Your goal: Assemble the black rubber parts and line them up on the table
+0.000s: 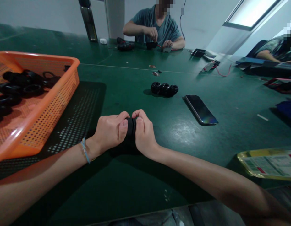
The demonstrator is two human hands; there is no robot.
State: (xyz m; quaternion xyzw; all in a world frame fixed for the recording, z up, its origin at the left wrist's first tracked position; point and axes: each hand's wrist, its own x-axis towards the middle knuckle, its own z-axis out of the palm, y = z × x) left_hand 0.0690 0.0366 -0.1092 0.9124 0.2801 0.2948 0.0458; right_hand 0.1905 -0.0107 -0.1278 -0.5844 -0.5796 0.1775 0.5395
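Note:
Close together over the green table, both my hands grip one black round part (130, 126) with a groove or seam down its middle. My left hand (112, 129), with a light blue band at the wrist, has its fingers wrapped round the left side, thumb on the near face. On the opposite side my right hand (145, 133) is closed on the same part. The fingers hide most of its shape. Beyond my hands, several glossy black ring-shaped parts (164, 89) stand in a tight row on the table.
An orange perforated basket (62, 91) holding black parts stands at the left. A phone (200, 110) lies right of centre, and a yellow-edged packet (268, 163) at the right edge of the green table (126, 194). Across from me, a person (157, 28) handles small parts near a dark bottle (89, 23).

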